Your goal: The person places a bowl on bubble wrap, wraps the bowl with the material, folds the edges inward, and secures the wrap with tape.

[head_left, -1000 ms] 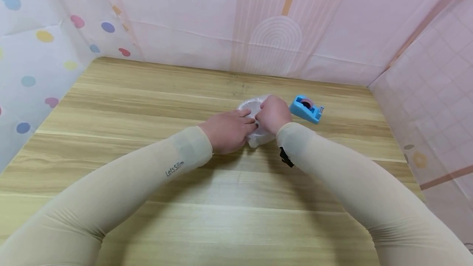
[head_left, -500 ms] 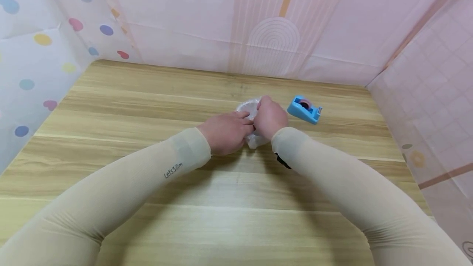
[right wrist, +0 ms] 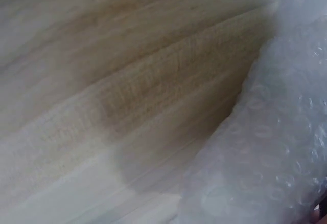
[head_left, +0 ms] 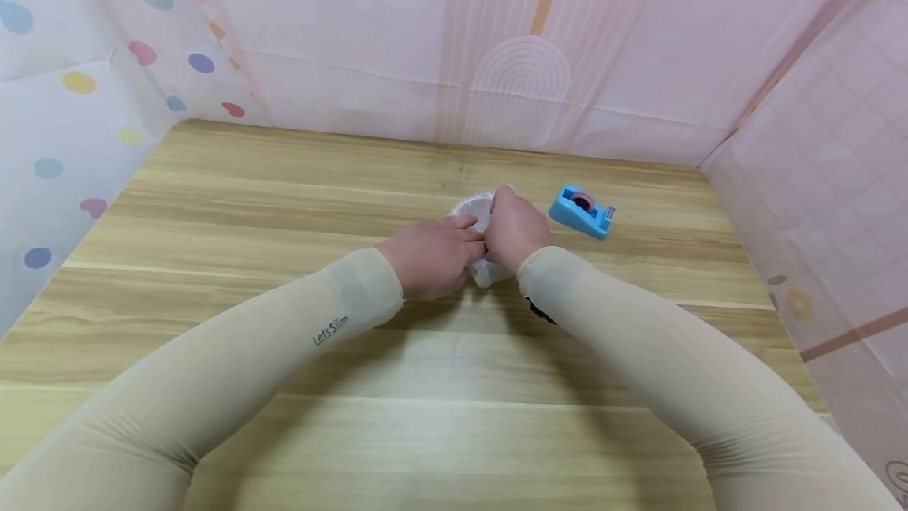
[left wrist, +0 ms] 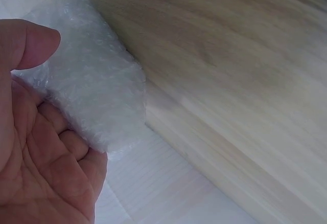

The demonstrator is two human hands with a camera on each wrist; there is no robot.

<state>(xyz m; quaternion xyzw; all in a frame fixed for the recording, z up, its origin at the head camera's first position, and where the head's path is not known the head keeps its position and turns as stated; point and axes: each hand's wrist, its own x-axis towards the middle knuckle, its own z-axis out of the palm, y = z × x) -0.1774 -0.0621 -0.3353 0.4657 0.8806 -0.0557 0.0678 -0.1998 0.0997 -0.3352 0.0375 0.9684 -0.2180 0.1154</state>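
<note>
A bundle of clear bubble wrap (head_left: 474, 207) lies on the wooden table under both hands in the head view. My left hand (head_left: 434, 257) holds it from the left, fingers across its top. In the left wrist view the thumb (left wrist: 43, 42) and curled fingers are on either side of the bubble wrap (left wrist: 97, 75). My right hand (head_left: 518, 225) has its fingers curled at the bundle's right side and grips the wrap; its fingertips are hidden in the head view. The right wrist view shows mostly bubble wrap (right wrist: 260, 147). Whatever may be inside cannot be made out.
A blue tape dispenser (head_left: 582, 211) with a pinkish roll stands just right of the right hand. The wooden table (head_left: 284, 203) meets patterned wall sheets (head_left: 340, 38) at the back and both sides.
The right hand has shifted slightly left over the bubble wrap, towards the left hand. The left hand keeps nearly the same place; the whole head view has drifted a little.
</note>
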